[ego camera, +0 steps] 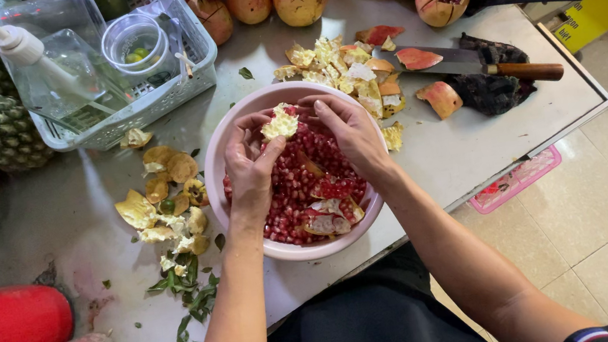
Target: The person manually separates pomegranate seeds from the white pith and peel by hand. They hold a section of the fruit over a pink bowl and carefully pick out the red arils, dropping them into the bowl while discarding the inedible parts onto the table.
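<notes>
- Left hand (251, 171) and right hand (349, 133) meet over a pink bowl (218, 154) at the desk's (463, 147) near edge.
- Both hands pinch one pale pomegranate piece (280, 124), held between them above the bowl's far rim.
- Left fingers grip from below; right fingers curl over it.
- Red seeds (294, 187) fill the bowl directly beneath.
- A knife (461, 63) lies toward the right edge.

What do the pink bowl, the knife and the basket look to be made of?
Pink bowl: probably plastic, smooth and matte. Knife: shiny metal blade, brown handle that looks like wood. Basket: pale plastic lattice, judging by its moulded grid walls.
</notes>
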